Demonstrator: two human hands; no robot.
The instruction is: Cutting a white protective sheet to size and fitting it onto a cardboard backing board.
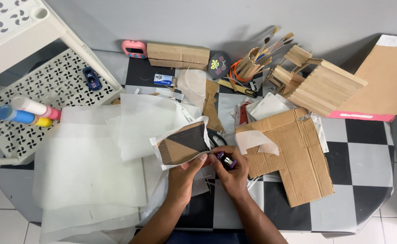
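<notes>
scissors (pixel 216 138) mostly hidden (under paper) — forearms cropped

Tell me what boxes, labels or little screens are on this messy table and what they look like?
Small box: top middle of the table, flat rectangle, blue and white.
Pink gadget: by the back wall, rounded, with a dark screen.
Round black tag: right of the cardboard blocks, colourful leaf shapes.
Pink label strip: edge of the brown board, far right.
</notes>
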